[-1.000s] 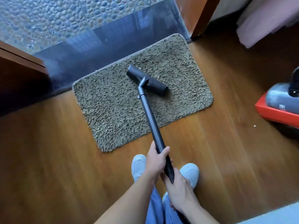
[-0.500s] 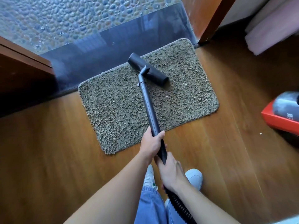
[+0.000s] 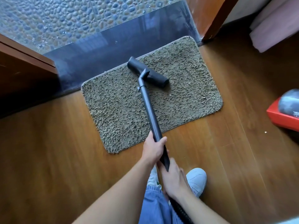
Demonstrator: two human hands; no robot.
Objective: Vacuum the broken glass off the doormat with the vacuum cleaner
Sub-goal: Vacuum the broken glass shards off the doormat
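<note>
A shaggy olive-brown doormat (image 3: 186, 88) lies on the wooden floor against a dark threshold. The black vacuum wand (image 3: 149, 110) runs from my hands up to its floor head (image 3: 148, 74), which rests on the mat's far edge, its left end over the threshold. My left hand (image 3: 153, 149) grips the wand higher up; my right hand (image 3: 174, 180) grips its lower end where the ribbed hose (image 3: 179, 210) starts. A few pale specks (image 3: 170, 95) lie on the mat right of the wand; I cannot tell whether they are glass.
The red-and-grey vacuum body (image 3: 286, 110) sits at the right edge. A dark stone threshold (image 3: 97, 50) and pebble floor (image 3: 64, 18) lie beyond the mat, with wooden door frames left (image 3: 24, 65) and right (image 3: 215, 18). My white shoes (image 3: 196, 178) stand near the mat.
The floor head was pushed away from me, from the mat's middle to its far edge by the threshold. Both hands moved forward along with the wand.
</note>
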